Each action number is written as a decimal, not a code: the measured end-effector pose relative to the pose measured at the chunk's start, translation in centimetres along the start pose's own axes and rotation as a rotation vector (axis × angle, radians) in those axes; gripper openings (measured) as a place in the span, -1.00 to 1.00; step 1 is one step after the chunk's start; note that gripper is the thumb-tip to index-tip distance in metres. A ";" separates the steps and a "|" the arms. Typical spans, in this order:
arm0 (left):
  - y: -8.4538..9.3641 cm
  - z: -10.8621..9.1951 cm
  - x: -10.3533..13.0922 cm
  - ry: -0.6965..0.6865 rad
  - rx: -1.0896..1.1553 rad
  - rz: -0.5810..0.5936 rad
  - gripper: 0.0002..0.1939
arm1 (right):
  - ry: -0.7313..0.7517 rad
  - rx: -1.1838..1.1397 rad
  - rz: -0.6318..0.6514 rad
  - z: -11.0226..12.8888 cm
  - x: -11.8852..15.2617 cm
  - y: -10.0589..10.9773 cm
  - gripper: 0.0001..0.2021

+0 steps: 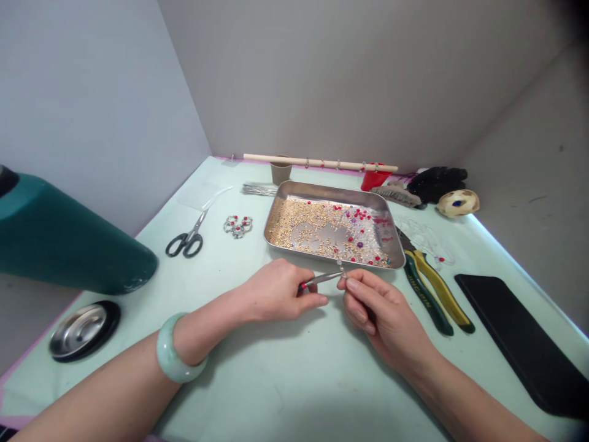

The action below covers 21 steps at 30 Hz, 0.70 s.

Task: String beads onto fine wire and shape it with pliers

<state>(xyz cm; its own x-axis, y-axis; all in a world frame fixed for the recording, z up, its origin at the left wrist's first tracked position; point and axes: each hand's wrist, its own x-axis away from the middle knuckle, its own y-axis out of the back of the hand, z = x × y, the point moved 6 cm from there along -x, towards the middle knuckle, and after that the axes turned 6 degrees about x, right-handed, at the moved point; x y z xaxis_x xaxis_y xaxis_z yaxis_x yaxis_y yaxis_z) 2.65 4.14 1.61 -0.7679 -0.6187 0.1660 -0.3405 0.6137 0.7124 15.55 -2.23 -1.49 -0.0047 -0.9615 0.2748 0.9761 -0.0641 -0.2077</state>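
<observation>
In my left hand is a slim pair of pliers; the fingers wrap its dark and red handles, and the metal jaws point right. The jaw tips meet a small beaded wire piece with clear beads. My right hand pinches the lower end of that piece between thumb and forefinger, its other fingers curled. Just beyond both hands stands a metal tray of gold, clear, red and purple beads. A finished-looking beaded ornament with red beads lies to the left of the tray.
Scissors, a green bottle and its round metal lid are at left. Large green-yellow pliers and a black phone-like slab lie at right. Behind the tray, a wooden stick spans a brown cup and a red cup.
</observation>
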 end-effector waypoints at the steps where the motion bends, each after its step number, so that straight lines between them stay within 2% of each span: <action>1: 0.0 0.0 0.0 -0.001 -0.001 0.000 -0.68 | -0.002 0.007 0.000 0.0 0.0 0.0 -0.84; 6: 0.0 -0.2 0.0 0.022 -0.015 0.004 -0.67 | 0.040 0.134 -0.049 -0.1 0.1 0.3 -0.83; 12: -0.2 -0.2 0.2 0.176 -0.033 0.032 -0.62 | 0.229 0.566 -0.242 1.0 0.5 0.8 -0.82; 14: -0.2 -0.1 0.2 0.203 -0.018 0.032 -0.62 | 0.266 0.624 -0.263 1.3 0.5 0.7 -0.83; 16: -0.3 -0.1 0.2 0.188 0.020 0.034 -0.64 | 0.243 0.579 -0.231 1.1 0.4 0.5 -0.84; 21: -0.1 -0.1 0.0 0.129 0.081 -0.009 -0.67 | 0.124 0.317 -0.060 0.2 0.1 0.1 -0.79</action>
<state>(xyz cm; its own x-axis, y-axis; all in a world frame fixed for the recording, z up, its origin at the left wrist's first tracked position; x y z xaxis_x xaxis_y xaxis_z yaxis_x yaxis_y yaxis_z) 2.70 4.02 1.65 -0.6903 -0.6791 0.2496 -0.3937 0.6420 0.6580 15.73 -2.32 -1.25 -0.0717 -0.9850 0.1572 0.9921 -0.0541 0.1132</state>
